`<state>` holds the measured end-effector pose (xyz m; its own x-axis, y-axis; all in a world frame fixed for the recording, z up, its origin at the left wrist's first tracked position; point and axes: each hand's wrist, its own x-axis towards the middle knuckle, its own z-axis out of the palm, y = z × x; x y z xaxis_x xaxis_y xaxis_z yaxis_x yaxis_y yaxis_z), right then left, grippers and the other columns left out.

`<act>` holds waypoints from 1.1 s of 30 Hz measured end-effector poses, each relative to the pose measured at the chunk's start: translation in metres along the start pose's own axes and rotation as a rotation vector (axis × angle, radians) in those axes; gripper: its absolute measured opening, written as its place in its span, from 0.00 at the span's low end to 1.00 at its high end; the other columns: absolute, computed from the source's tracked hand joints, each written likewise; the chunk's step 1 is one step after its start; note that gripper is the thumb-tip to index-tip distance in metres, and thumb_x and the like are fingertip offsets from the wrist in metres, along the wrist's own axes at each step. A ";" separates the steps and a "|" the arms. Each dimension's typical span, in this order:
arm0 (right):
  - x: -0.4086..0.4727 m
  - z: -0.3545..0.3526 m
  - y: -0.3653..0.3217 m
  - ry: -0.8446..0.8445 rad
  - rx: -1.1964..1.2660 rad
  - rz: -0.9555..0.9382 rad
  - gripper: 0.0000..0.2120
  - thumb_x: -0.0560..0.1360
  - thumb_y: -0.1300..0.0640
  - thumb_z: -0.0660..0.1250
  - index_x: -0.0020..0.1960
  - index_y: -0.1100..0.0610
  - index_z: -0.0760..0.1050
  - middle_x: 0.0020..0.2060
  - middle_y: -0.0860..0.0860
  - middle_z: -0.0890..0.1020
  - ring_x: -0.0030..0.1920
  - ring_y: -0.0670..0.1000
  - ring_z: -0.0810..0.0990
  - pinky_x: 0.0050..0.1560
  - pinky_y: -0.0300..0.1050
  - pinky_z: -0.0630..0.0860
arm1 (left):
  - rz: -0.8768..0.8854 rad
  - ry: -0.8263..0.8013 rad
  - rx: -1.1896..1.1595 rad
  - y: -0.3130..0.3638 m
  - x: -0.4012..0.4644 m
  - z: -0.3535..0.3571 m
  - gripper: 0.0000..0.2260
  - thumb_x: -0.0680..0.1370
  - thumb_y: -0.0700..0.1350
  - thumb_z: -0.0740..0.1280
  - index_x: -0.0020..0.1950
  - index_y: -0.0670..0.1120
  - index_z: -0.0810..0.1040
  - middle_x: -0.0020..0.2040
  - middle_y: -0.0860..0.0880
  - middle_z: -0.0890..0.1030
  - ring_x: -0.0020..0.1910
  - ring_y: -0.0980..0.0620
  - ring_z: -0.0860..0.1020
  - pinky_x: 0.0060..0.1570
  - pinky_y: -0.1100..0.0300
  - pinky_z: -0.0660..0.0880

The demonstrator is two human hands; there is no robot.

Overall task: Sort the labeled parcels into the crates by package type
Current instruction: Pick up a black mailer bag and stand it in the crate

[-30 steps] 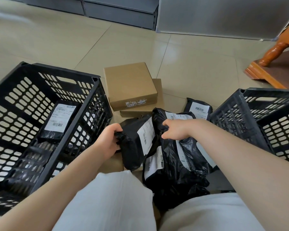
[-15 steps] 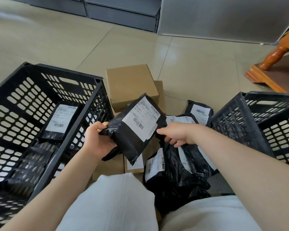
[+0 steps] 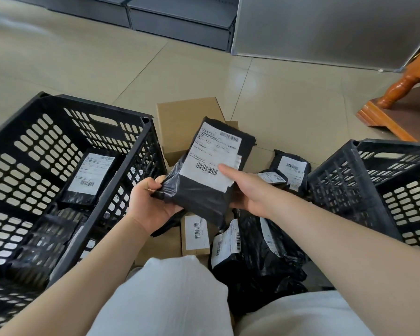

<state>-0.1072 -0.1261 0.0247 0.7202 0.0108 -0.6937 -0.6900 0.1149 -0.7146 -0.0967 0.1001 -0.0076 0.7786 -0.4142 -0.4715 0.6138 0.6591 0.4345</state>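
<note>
I hold a black poly-bag parcel (image 3: 204,190) with a white label face up, above the pile on the floor. My left hand (image 3: 149,202) grips its lower left corner. My right hand (image 3: 246,190) holds its right edge, thumb on the label. The black crate (image 3: 121,190) on my left contains one labeled black bag (image 3: 87,178) and another dark bag lower down. The black crate (image 3: 344,183) on my right shows no parcels in its visible part. More black bags (image 3: 252,258) lie below my right arm. Brown boxes (image 3: 180,122) sit behind the held parcel.
A small labeled brown box (image 3: 195,235) lies under my hands. Two more black bags (image 3: 290,170) rest by the right crate. A wooden furniture leg and base (image 3: 393,103) stand far right. Grey cabinets (image 3: 180,23) line the back. My white-clad knees fill the bottom.
I lifted one black bag out of the pile and turned it label-up. My right hand left the pile and took hold of the bag's right edge.
</note>
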 end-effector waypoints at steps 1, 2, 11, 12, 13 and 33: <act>0.000 0.002 -0.002 0.015 0.037 -0.023 0.16 0.75 0.45 0.72 0.58 0.53 0.81 0.50 0.52 0.87 0.54 0.55 0.85 0.55 0.53 0.82 | -0.007 -0.018 0.013 0.000 0.000 -0.001 0.18 0.66 0.39 0.56 0.53 0.42 0.75 0.57 0.41 0.81 0.54 0.41 0.80 0.55 0.43 0.79; 0.000 0.002 -0.004 0.035 0.050 -0.044 0.17 0.75 0.45 0.72 0.59 0.54 0.81 0.50 0.52 0.87 0.53 0.54 0.85 0.54 0.52 0.82 | -0.013 -0.031 0.045 -0.001 0.001 -0.002 0.13 0.67 0.39 0.57 0.49 0.42 0.75 0.56 0.41 0.80 0.54 0.41 0.79 0.56 0.41 0.78; 0.002 0.012 -0.011 0.172 -0.028 -0.244 0.19 0.71 0.43 0.75 0.58 0.50 0.77 0.57 0.48 0.84 0.58 0.52 0.81 0.65 0.57 0.75 | -0.121 0.014 0.426 0.009 -0.002 -0.009 0.24 0.77 0.62 0.65 0.67 0.49 0.74 0.67 0.45 0.77 0.64 0.40 0.78 0.58 0.37 0.76; 0.002 0.017 -0.011 0.186 -0.023 -0.259 0.27 0.67 0.41 0.76 0.61 0.51 0.75 0.58 0.48 0.83 0.58 0.51 0.81 0.64 0.56 0.76 | -0.131 -0.012 0.483 0.011 -0.004 -0.007 0.31 0.73 0.65 0.69 0.71 0.53 0.72 0.68 0.46 0.77 0.65 0.41 0.78 0.58 0.38 0.77; 0.003 0.023 -0.011 0.196 -0.016 -0.267 0.35 0.63 0.38 0.76 0.64 0.53 0.73 0.59 0.48 0.83 0.58 0.50 0.81 0.63 0.55 0.76 | -0.135 -0.028 0.540 0.013 -0.007 -0.004 0.36 0.68 0.66 0.73 0.72 0.55 0.71 0.69 0.48 0.76 0.65 0.42 0.78 0.57 0.39 0.77; -0.001 0.120 -0.030 0.051 -0.166 -0.238 0.48 0.59 0.22 0.64 0.70 0.50 0.70 0.60 0.47 0.81 0.60 0.53 0.80 0.65 0.57 0.75 | 0.286 0.215 0.626 0.101 -0.050 -0.004 0.17 0.77 0.47 0.69 0.65 0.53 0.75 0.59 0.50 0.83 0.56 0.51 0.83 0.51 0.52 0.82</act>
<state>-0.0784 -0.0108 0.0577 0.8618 -0.0475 -0.5049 -0.5070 -0.0562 -0.8601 -0.0738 0.1898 0.0570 0.9165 -0.1041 -0.3863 0.3999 0.2136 0.8913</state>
